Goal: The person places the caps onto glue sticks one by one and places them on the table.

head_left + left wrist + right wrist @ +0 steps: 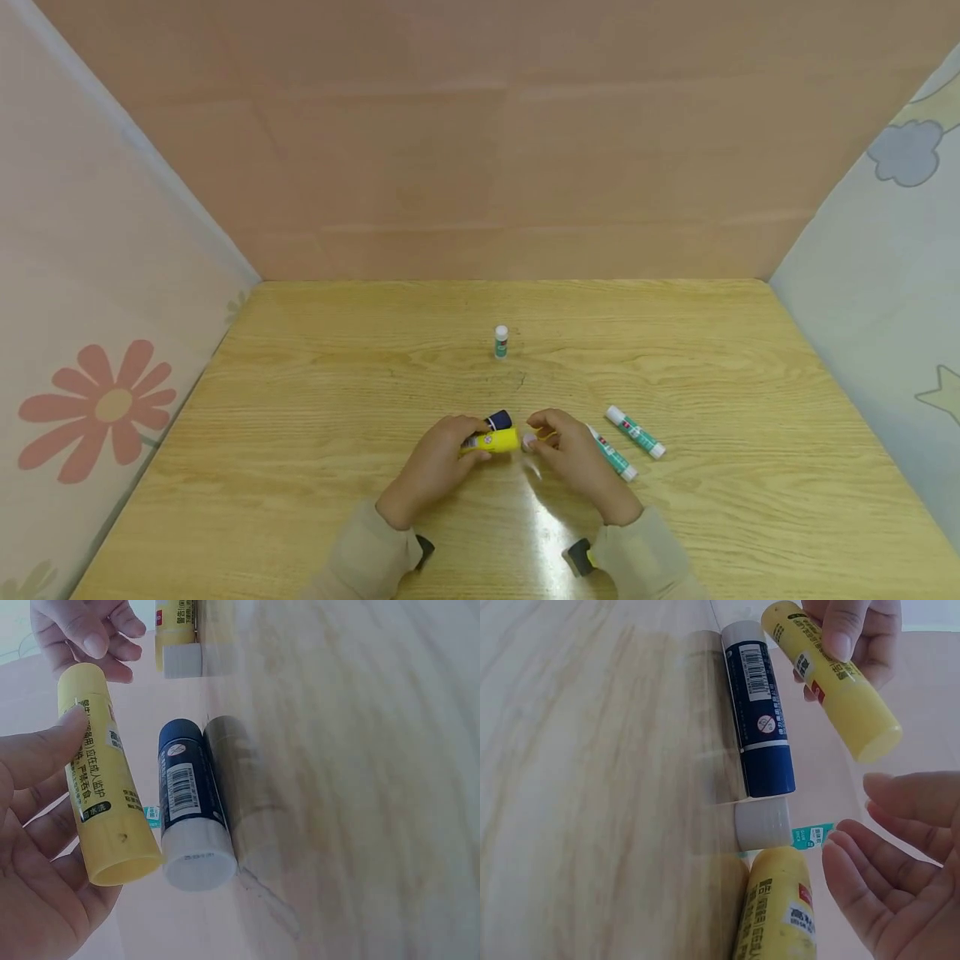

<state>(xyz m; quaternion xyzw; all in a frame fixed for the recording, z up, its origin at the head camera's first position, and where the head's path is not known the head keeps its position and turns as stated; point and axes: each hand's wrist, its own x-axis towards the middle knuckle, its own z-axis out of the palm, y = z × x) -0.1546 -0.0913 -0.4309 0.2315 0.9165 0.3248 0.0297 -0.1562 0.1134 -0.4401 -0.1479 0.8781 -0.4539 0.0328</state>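
Observation:
My left hand (438, 458) grips a yellow glue stick (109, 780), thumb along its printed side, and holds it tilted above the table. Just beside it a dark blue glue stick (759, 712) with a white end lies on the wood. My right hand (904, 862) is near the far end of the held stick, fingers parted and nothing between them. Below that hand lies a second yellow glue stick (778, 907), mostly hidden from the head view. A short white cylindrical piece (763, 823) is at its end; whether they are joined I cannot tell.
A green-and-white glue stick (501, 342) stands upright farther back on the wooden table (337, 358). Two more lie to the right: one glue stick (617, 458) close to my right hand, another glue stick (636, 432) beyond it. Papered walls enclose the table's back and sides.

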